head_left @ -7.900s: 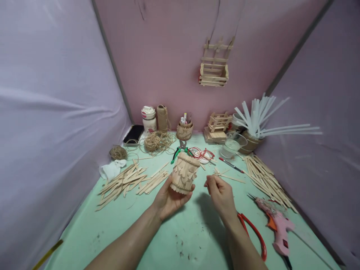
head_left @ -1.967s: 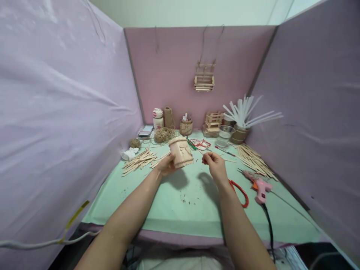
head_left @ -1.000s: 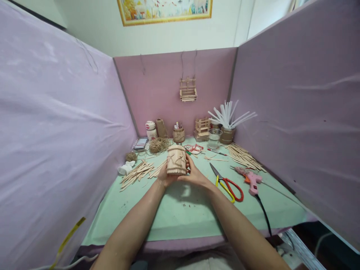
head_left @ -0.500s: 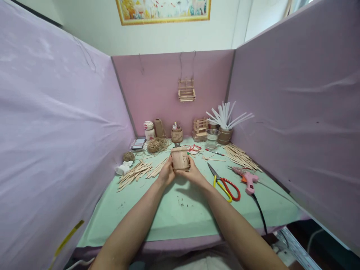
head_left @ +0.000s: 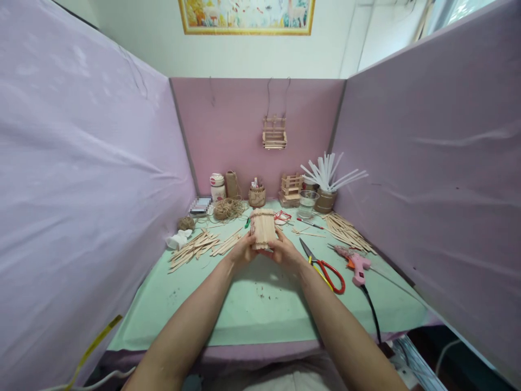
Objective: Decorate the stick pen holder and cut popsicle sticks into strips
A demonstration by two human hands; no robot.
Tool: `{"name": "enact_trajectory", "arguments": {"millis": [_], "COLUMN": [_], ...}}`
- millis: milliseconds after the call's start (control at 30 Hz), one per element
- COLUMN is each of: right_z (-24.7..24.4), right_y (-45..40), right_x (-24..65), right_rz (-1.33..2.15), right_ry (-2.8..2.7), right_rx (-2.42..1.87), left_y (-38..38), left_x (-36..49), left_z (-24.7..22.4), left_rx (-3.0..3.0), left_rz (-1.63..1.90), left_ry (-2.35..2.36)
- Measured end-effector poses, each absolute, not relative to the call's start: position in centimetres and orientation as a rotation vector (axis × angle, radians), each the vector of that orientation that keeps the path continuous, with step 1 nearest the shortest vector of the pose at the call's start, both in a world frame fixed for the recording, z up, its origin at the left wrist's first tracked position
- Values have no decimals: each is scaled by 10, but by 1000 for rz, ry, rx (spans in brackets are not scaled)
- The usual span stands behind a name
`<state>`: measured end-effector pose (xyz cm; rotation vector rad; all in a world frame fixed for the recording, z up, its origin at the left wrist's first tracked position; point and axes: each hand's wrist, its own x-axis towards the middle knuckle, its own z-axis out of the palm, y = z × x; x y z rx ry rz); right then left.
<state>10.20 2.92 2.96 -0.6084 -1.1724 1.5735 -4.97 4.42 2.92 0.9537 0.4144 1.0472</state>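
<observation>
Between my two hands is a small house-like box of pale wooden sticks (head_left: 264,228), held up over the middle of the table. My left hand (head_left: 243,248) grips its lower left side, and my right hand (head_left: 282,250) has hold of the lower right. Its slatted face and a ridged band along the top show; the underside is hidden by my fingers. Right of my right hand lie scissors (head_left: 325,269) with one red and one yellow handle. Beyond them rests a pink glue gun (head_left: 359,266). Flat wooden sticks (head_left: 195,250) are heaped left of my left hand.
Along the back stand a white jar (head_left: 217,189), a twine bundle (head_left: 228,208), a pen pot (head_left: 256,194), a clear cup of water (head_left: 307,204) and a pot of white glue sticks (head_left: 324,200). More sticks (head_left: 348,232) lie at right. The glue gun's cord (head_left: 372,309) crosses the front edge.
My hands have turned the wooden box, so a different, slatted face shows now. The whole view has shifted slightly. The box stays in both hands.
</observation>
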Motion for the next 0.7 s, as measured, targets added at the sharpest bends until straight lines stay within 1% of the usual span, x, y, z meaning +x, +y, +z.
{"name": "enact_trajectory", "arguments": {"millis": [133,233,367,500,700], "right_z": [28,21,10,7,4], "right_y": [28,33,43,47,50], "right_x": [100,99,100,107,115], "right_rz": [1566,1488,1253,1007,757], "right_ry": [-1218,-1227,-1187,-1138,-1048], "right_rx": [-623,-686,-845,-978,-1049], "left_y": [40,42,49,55,58], "left_x": [-51,-50,-46,-46,-45], "left_z": [33,32,25,16,15], "left_rx": [1025,1064,1073,1035,993], "left_rz": [1008,1087,1273,1423,1414], "left_ry": [361,431,638,744,700]}}
